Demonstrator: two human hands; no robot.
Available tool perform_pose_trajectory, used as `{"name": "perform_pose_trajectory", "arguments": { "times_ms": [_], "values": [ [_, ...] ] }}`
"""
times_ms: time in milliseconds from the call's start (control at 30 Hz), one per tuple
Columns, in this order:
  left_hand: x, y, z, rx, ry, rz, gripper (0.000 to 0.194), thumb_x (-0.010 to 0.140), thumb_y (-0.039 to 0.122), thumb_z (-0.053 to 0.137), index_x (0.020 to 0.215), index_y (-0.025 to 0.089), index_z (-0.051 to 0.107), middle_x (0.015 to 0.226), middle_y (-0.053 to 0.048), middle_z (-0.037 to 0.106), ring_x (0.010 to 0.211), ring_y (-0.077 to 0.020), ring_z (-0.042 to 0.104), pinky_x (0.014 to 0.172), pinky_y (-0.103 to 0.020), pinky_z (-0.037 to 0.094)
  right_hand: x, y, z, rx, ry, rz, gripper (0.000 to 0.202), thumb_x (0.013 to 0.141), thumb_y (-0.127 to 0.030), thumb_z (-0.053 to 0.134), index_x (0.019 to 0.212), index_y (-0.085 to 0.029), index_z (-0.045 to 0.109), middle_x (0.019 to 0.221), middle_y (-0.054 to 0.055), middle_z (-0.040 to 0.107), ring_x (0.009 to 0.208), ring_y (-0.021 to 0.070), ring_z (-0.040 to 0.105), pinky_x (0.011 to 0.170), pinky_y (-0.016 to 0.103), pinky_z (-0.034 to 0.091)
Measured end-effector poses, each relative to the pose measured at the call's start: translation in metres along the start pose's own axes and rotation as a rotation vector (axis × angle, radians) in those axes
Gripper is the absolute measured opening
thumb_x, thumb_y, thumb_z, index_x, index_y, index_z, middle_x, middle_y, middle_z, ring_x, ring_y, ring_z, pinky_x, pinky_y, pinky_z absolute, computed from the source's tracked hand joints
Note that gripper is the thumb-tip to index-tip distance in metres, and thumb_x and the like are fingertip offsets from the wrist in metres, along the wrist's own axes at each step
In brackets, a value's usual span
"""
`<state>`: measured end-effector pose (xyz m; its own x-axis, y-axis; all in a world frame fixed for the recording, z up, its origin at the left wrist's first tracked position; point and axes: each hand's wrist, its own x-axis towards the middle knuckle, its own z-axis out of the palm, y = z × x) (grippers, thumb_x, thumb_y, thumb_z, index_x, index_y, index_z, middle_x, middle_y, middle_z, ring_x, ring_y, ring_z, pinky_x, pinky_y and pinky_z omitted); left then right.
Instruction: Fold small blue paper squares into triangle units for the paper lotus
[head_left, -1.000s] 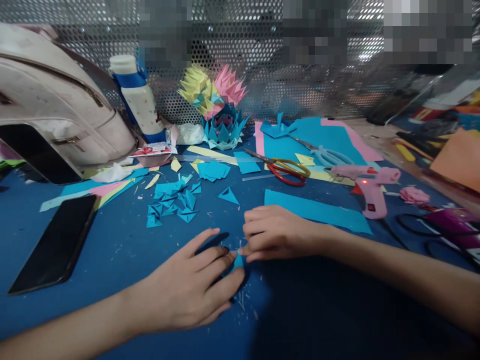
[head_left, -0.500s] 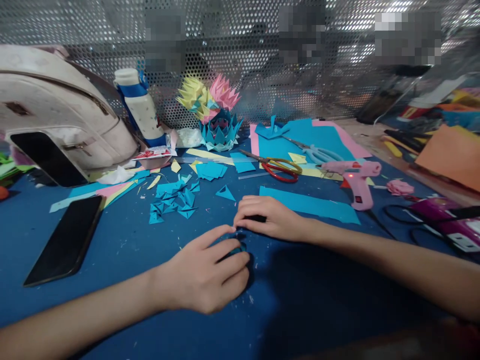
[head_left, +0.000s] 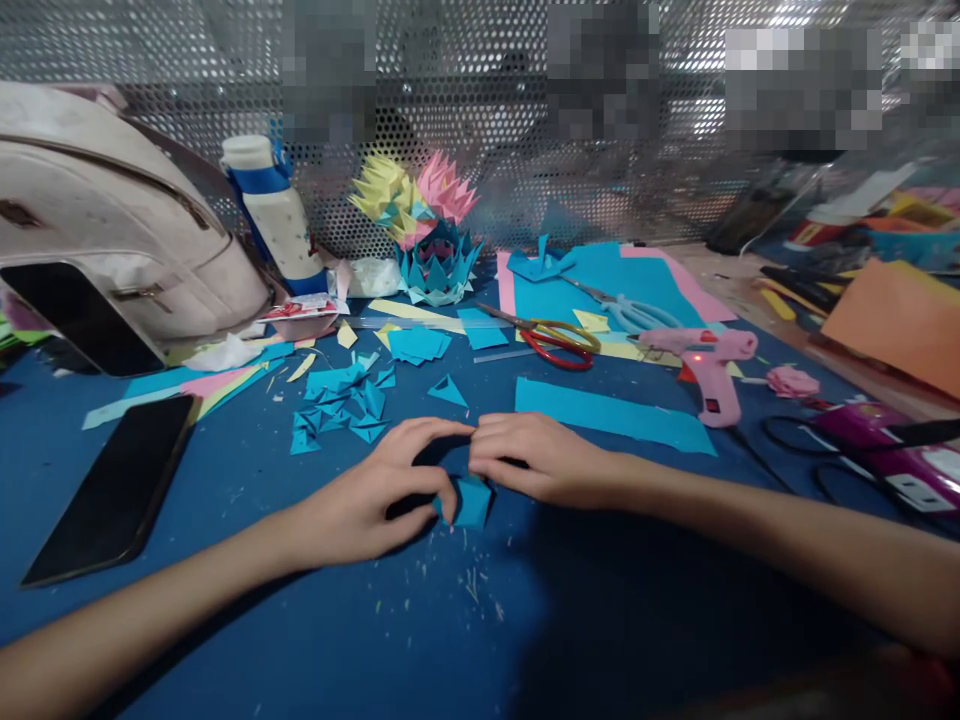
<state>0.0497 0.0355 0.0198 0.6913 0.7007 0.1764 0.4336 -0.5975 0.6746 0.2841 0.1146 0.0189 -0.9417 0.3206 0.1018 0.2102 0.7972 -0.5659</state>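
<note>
A small folded piece of blue paper (head_left: 472,503) lies on the blue table between my hands. My left hand (head_left: 382,490) curls around its left side, with fingertips on the paper and one finger reaching across to my right hand. At the paper's upper edge, my right hand (head_left: 536,455) has its fingers pressed together; their grip on the paper is partly hidden. Just beyond are a loose blue triangle (head_left: 448,389) and a heap of folded blue paper pieces (head_left: 337,400). A long blue paper strip (head_left: 615,413) lies behind my right wrist.
Scissors (head_left: 559,343), blue-handled pliers (head_left: 637,310) and a pink glue gun (head_left: 709,365) lie at right. Paper flowers (head_left: 439,265) stand by a perforated metal panel. Two phones (head_left: 112,490), a bottle (head_left: 277,220) and a white backpack (head_left: 127,200) are at left. A purple power strip (head_left: 892,450) sits far right.
My left hand has shifted up and back to the left, uncovering the blue paper piece. My right hand stays near the paper's upper edge. The camera view has shifted slightly.
</note>
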Motion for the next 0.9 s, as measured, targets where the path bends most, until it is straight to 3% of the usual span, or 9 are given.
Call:
{"name": "perform_pose_trajectory", "arguments": {
  "times_ms": [67,167,233,333,433,533,700,900],
  "values": [
    [-0.001,-0.001,-0.001,0.009,-0.033,-0.014,0.03,0.084,-0.003,0.05,0.092,0.021,0.065,0.154,-0.006,0.031,0.144,-0.0249,0.028,0.118,-0.044,0.028,0.001,0.001,-0.001,-0.013,0.015,0.054,0.04,0.104,-0.031,0.036,0.08,-0.017,0.064,0.081,0.004,0.065,0.08,0.0156,0.054,0.073,0.028,0.038],
    [-0.002,-0.002,-0.001,0.068,-0.034,-0.001,0.032,0.085,-0.003,0.046,0.095,0.021,0.064,0.154,-0.007,0.031,0.144,-0.0252,0.028,0.117,-0.046,0.03,0.001,0.002,0.0,-0.062,0.025,0.109,0.028,0.099,-0.032,0.048,0.08,-0.017,0.062,0.076,0.002,0.06,0.076,0.0145,0.053,0.066,0.026,0.034],
    [-0.003,-0.003,-0.001,0.136,-0.002,0.013,0.034,0.085,-0.003,0.043,0.098,0.021,0.063,0.152,-0.007,0.034,0.143,-0.0254,0.03,0.114,-0.046,0.034,0.001,0.003,0.002,-0.09,0.036,0.113,0.02,0.095,-0.029,0.054,0.08,-0.018,0.061,0.072,0.0,0.058,0.073,0.0137,0.051,0.065,0.025,0.033],
    [-0.006,0.002,0.002,0.282,0.099,0.074,0.038,0.084,-0.002,0.04,0.107,0.019,0.062,0.148,-0.011,0.041,0.137,-0.0269,0.037,0.11,-0.049,0.038,0.001,0.005,0.004,-0.113,0.059,0.099,0.024,0.098,-0.026,0.049,0.078,-0.017,0.059,0.074,0.0,0.058,0.073,0.0133,0.051,0.066,0.026,0.033],
    [-0.014,0.016,0.013,0.481,0.192,0.216,0.033,0.09,0.007,0.04,0.114,0.012,0.062,0.133,-0.013,0.056,0.122,-0.027,0.05,0.109,-0.049,0.038,0.001,0.007,0.005,-0.103,0.071,0.069,0.029,0.101,-0.028,0.045,0.078,-0.017,0.057,0.074,0.001,0.058,0.072,0.0127,0.051,0.066,0.026,0.033],
    [-0.025,0.033,0.032,0.727,0.23,0.279,0.031,0.098,0.018,0.044,0.12,0.014,0.066,0.124,-0.004,0.066,0.116,-0.022,0.055,0.116,-0.038,0.031,0.0,0.008,0.006,-0.079,0.108,0.023,0.029,0.099,-0.032,0.049,0.075,-0.017,0.055,0.071,-0.001,0.056,0.069,0.0114,0.048,0.064,0.025,0.031],
    [-0.036,0.04,0.059,0.849,0.177,0.276,0.035,0.102,0.02,0.039,0.123,0.017,0.067,0.127,-0.002,0.067,0.121,-0.0194,0.056,0.117,-0.034,0.029,0.0,0.011,0.008,-0.068,0.107,0.021,0.029,0.098,-0.033,0.051,0.073,-0.017,0.052,0.072,-0.001,0.054,0.069,0.0108,0.046,0.063,0.025,0.028],
    [-0.039,0.032,0.061,0.858,0.142,0.26,0.035,0.103,0.03,0.042,0.129,0.018,0.063,0.134,-0.003,0.063,0.123,-0.0184,0.054,0.119,-0.034,0.026,0.0,0.011,0.006,-0.068,0.058,0.054,0.026,0.096,-0.034,0.054,0.076,-0.018,0.054,0.071,-0.002,0.053,0.068,0.0105,0.045,0.062,0.025,0.027]
  ]
}}
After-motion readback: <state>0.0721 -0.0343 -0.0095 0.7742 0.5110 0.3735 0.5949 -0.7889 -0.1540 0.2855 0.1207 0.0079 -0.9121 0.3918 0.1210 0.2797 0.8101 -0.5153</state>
